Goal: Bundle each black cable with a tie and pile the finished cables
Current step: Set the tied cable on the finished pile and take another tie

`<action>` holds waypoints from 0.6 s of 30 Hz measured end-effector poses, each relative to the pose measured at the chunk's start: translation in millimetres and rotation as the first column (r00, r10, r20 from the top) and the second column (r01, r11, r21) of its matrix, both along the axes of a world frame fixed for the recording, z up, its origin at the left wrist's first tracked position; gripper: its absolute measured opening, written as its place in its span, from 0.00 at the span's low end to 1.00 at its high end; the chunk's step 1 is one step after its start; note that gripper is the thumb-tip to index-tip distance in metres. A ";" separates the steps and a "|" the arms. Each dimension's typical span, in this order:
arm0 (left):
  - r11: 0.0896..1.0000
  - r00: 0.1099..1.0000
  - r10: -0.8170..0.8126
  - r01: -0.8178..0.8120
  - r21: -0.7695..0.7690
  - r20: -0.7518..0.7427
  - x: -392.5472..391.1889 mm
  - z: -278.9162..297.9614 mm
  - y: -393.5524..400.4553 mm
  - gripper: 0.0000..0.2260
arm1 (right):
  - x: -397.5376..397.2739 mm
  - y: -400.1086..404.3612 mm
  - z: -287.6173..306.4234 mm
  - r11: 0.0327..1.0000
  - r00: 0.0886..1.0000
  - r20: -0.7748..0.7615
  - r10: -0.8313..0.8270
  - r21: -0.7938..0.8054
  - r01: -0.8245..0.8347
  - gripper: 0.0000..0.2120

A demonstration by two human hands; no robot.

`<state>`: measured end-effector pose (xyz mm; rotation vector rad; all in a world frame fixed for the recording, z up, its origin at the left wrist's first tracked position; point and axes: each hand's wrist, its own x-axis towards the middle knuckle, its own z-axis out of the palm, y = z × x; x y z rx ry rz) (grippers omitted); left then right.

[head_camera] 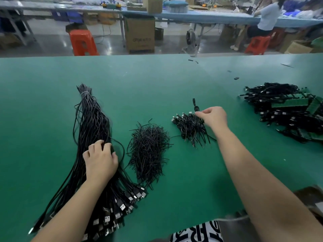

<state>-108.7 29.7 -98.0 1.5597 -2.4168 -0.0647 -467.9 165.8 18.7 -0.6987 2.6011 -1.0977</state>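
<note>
Right now you are between cables: one is being set down and the next is about to be picked. Take the heap of loose ties (148,151) in the middle of the green table (52,81) as your landmark. Beyond it and to its right sits the pile of finished cables (190,127), and your right hand (214,117) is over that pile's far edge with fingers curled, thumb and fingertips pinching a small bundled cable (196,107) whose plug end sticks up away from you. Whether it already rests on the pile I cannot tell.

To the left of the ties lies the long sheaf of untied cables (92,123), bound near its far tip and fanning toward you into a row of USB plugs (122,205). Your left hand (99,159) rests on the sheaf about midway, fingers bent into the strands; it looks to be singling one out, though a firm hold on one strand is not clear.

Next, I judge, you let go with the right, draw one cable free of the sheaf without dragging its neighbours, then reach for a single tie. Far right of the ties, another dark stack of cables on green boards (286,109) sits well apart.
</note>
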 end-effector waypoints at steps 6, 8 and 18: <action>0.999 0.997 0.016 -0.019 -0.039 -0.077 1.4 -7.4 -2.0 0.07 | -39.4 -27.5 -13.3 0.982 0.998 0.009 -0.054 0.184 0.052 0.17; 0.999 0.997 0.015 -0.019 -0.044 -0.082 0.6 -7.3 -1.5 0.06 | -44.0 -36.9 -18.9 0.969 0.998 -0.004 -0.055 0.241 0.055 0.17; 0.999 0.989 0.038 -0.038 -0.003 -0.145 1.9 -0.7 1.6 0.04 | -35.8 -49.3 -38.5 0.912 0.998 -0.063 0.013 0.411 0.014 0.15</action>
